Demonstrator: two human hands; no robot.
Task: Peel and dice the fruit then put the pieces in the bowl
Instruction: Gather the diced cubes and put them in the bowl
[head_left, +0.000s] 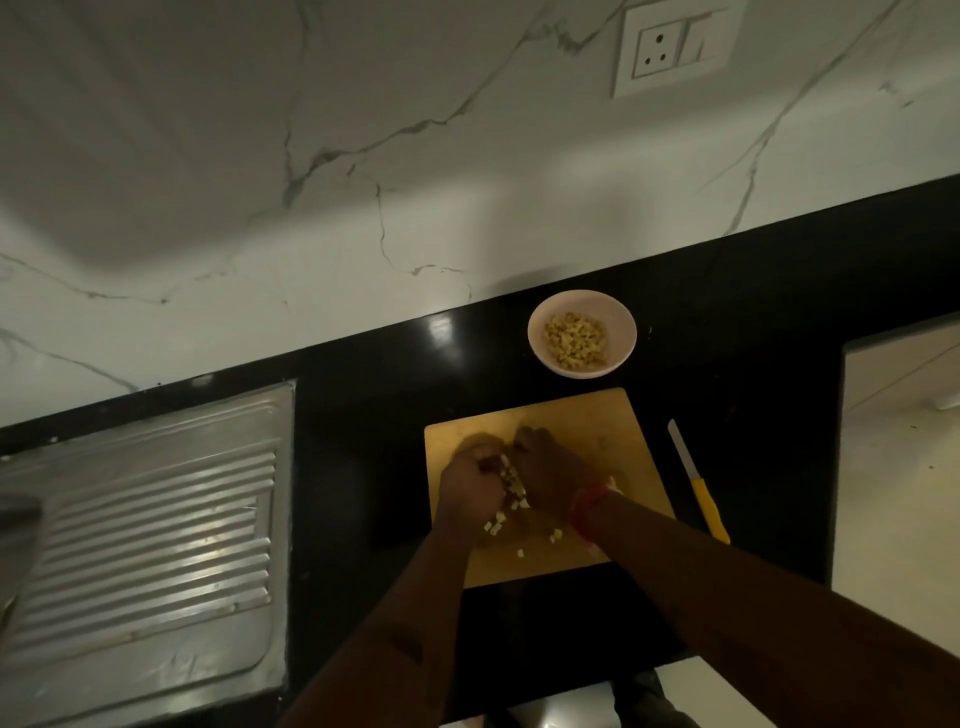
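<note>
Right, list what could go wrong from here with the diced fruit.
1. Both hands, left hand and right hand, scoop the fruit pieces together; a loose grip may drop some on the way to the bowl.
2. Stray pieces lie near the cutting board's front edge and could be knocked onto the counter.
3. The knife lies just right of the board, close to the right forearm.

Wooden matt cutting board (597, 415), glossy black stone counter (389, 364), ribbed steel drainboard (156, 519), veined marble wall (311, 156)

Dim light; veined marble wall (363, 130) with a socket (675, 49) above a black counter (753, 291).
</note>
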